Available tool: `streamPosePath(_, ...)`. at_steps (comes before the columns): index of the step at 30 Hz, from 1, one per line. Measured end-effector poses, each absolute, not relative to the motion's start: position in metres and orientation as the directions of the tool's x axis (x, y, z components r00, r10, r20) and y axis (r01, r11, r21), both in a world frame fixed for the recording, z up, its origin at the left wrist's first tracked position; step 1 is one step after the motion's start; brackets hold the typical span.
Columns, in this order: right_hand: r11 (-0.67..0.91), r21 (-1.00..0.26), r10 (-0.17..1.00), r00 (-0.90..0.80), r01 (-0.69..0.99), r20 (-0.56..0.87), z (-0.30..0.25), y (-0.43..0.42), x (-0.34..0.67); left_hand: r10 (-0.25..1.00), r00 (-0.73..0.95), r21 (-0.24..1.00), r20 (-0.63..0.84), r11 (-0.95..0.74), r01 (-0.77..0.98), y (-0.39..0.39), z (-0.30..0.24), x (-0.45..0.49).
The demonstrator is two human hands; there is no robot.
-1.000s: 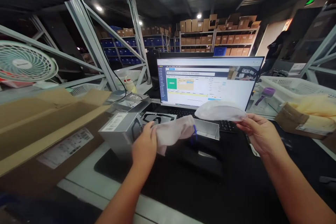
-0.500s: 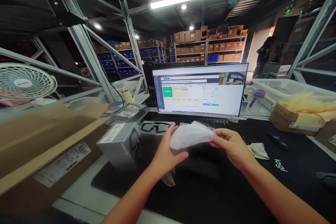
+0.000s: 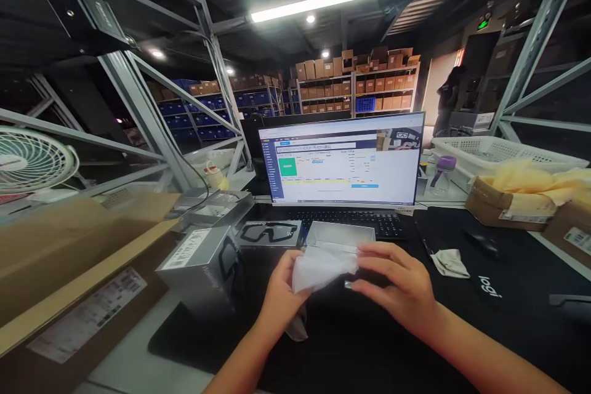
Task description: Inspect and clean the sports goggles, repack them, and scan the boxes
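Note:
My left hand [image 3: 282, 286] is closed around a soft, thin white wrapping [image 3: 318, 268]; whatever is inside it is hidden. On its right side my right hand [image 3: 397, 280] has thumb and fingers apart, with fingertips at the wrapping's edge. Just behind the wrapping sits an open grey box [image 3: 340, 234]. Left of that lies a flat grey box lid [image 3: 270, 233] printed with black glasses. A taller grey box [image 3: 196, 268] with a barcode label stands further left. Below my left hand, a clear plastic bag [image 3: 298, 326] lies on the black mat, partly covered.
A monitor [image 3: 341, 160] and keyboard [image 3: 388, 225] stand behind. At left is an open cardboard box [image 3: 92, 271] beneath a fan [image 3: 34, 160]. On the right are a folded cloth [image 3: 450, 263], a mouse [image 3: 481, 244] and a carton of yellow padding [image 3: 492, 206]. A person [image 3: 447, 98] stands far back.
The white wrapping has come down and left, bringing the open grey box into view behind it. My right hand has gone from pinching its end to fingers spread. The view has shifted slightly right.

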State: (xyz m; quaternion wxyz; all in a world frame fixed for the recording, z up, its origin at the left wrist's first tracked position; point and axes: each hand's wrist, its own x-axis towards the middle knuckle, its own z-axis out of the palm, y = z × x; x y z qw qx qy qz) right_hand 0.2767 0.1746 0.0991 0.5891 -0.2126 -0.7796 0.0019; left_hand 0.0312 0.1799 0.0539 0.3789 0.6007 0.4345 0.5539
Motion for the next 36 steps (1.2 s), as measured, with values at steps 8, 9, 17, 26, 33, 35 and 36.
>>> streamPosePath(8, 0.887, -0.066, 0.206, -0.262, 0.458, 0.943, 0.097, 0.172, 0.285, 0.931, 0.054, 0.916, 0.361, -0.365, 0.166, 0.172, 0.053, 0.036)
streamPosePath(9, 0.886, -0.101, 0.243, -0.269, 0.452, 0.932, 0.099, 0.172, 0.286, 0.924, 0.052, 0.904, 0.379, -0.382, 0.195, 0.172, 0.052, 0.036)
streamPosePath(17, 0.847, -0.406, 0.532, -0.556, 0.343, 0.639, 0.132, 0.176, 0.315, 0.483, 0.106, 0.367, 0.869, -0.774, 0.516, 0.178, 0.056, 0.02)
streamPosePath(26, 0.786, -0.578, 0.553, -0.669, 0.22, 0.497, 0.132, 0.167, 0.304, 0.189, 0.508, -0.178, 0.841, -0.789, 0.588, 0.165, 0.066, 0.019)
streamPosePath(33, 0.692, -0.701, 0.528, -0.785, 0.175, 0.325, 0.124, 0.171, 0.288, 0.184, 0.575, -0.174, 0.797, -0.842, 0.511, 0.16, 0.07, 0.031)
streamPosePath(35, 0.703, -0.692, 0.506, -0.8, 0.165, 0.323, 0.122, 0.174, 0.288, 0.159, 0.593, -0.221, 0.79, -0.827, 0.517, 0.16, 0.07, 0.032)
streamPosePath(36, 0.713, -0.681, 0.498, -0.802, 0.163, 0.329, 0.121, 0.175, 0.288, 0.154, 0.601, -0.235, 0.784, -0.823, 0.517, 0.16, 0.07, 0.033)
